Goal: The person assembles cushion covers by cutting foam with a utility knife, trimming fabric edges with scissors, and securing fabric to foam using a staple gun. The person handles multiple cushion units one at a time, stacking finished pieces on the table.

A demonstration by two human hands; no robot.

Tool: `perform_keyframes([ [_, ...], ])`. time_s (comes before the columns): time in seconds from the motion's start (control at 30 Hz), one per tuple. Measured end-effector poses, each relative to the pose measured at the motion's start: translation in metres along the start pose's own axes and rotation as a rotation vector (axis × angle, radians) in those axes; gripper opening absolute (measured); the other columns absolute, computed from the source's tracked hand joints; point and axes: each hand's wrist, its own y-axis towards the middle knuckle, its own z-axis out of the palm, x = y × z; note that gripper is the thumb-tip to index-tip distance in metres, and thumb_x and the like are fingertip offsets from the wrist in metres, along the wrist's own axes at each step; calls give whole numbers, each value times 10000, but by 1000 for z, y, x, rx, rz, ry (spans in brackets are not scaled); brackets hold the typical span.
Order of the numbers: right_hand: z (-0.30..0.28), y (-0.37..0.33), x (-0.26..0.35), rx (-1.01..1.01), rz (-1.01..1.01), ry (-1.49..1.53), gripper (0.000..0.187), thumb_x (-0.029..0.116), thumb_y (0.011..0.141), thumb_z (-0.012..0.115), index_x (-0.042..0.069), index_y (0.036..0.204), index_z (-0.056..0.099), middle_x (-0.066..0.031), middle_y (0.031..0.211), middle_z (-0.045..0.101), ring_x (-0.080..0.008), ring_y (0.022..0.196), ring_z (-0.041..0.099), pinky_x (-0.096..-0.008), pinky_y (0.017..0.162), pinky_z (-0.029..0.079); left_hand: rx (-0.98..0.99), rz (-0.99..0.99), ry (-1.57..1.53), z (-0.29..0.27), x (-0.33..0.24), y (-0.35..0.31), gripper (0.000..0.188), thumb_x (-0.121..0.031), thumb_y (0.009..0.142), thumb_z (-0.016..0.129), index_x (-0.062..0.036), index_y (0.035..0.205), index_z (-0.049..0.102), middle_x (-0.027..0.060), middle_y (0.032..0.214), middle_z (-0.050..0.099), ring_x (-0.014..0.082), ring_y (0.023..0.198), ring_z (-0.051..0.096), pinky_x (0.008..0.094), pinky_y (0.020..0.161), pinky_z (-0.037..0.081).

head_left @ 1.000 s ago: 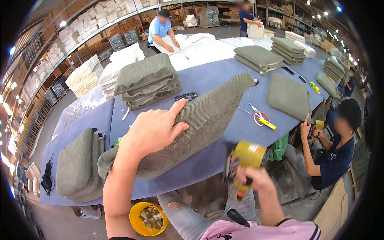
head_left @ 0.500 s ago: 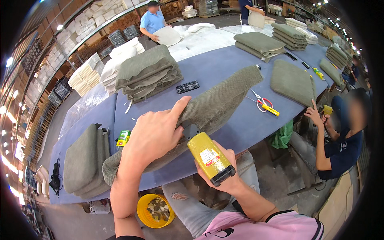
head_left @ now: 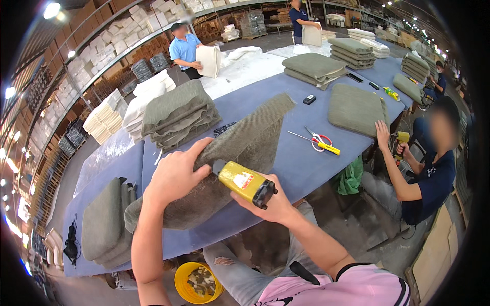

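Note:
A grey-green piece of upholstery fabric (head_left: 241, 133), with frayed threads along its lower side, lies tilted over the near table edge. My left hand (head_left: 176, 176) grips its folded edge between thumb and fingers, the index finger stretched along the cloth. In my right hand (head_left: 268, 204) is a yellow staple gun (head_left: 245, 182) with a black end cap. Its dark nose meets the fabric beside my left thumb; the exact contact point is hidden. The underside of the fabric cannot be seen.
Scissors (head_left: 320, 143) and a yellow-handled screwdriver (head_left: 329, 148) lie on the blue-covered table (head_left: 301, 115). Folded fabric piles (head_left: 178, 109) and grey-green cushions (head_left: 104, 222) surround me. A yellow bucket of scraps (head_left: 186, 285) stands below. At right a co-worker (head_left: 429, 173) holds another staple gun.
The staple gun and both hands have shifted left in view, and the fabric with them. The fabric now covers part of the patterned phone. The co-worker's hand at right now rests on a cushion.

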Motion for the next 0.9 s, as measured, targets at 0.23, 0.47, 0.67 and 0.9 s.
perform_keyframes([
  [0.23, -101, -10, -84, 260, 524, -472, 381, 243, 887, 861, -9, 1144, 737, -159, 878, 769, -260, 773, 769, -382, 737, 593, -165, -142, 132, 0, 32, 35, 702, -673, 979, 690, -100, 1382, 736, 273, 1130, 785, 476, 1104, 736, 529, 971, 560],
  [0.47, -170, 0, -213, 371, 522, -1057, 553, 514, 897, 756, 75, 1233, 775, -229, 1196, 771, -427, 1171, 710, -567, 999, 573, -232, -374, 264, 22, 72, 75, 751, -742, 1029, 548, -73, 1275, 783, 295, 1176, 778, 498, 1153, 728, 576, 1004, 556],
  [0.67, -238, 21, -249, 67, 508, -1107, 463, 453, 954, 720, 89, 1236, 773, -174, 1289, 738, -397, 1243, 661, -573, 1025, 550, -38, -671, 334, 48, 207, 43, 820, -679, 1116, 372, 24, 1298, 752, 336, 1294, 725, 535, 1232, 680, 588, 1095, 503],
  [0.9, -297, -70, -288, -110, 518, -1302, 349, 373, 965, 774, 99, 1180, 787, -126, 1162, 725, -322, 1091, 685, -497, 901, 551, -472, -969, -822, 106, 115, -250, 705, -499, 1134, 511, 47, 1579, 541, 159, 1558, 614, 259, 1417, 575, 418, 1232, 407],
])
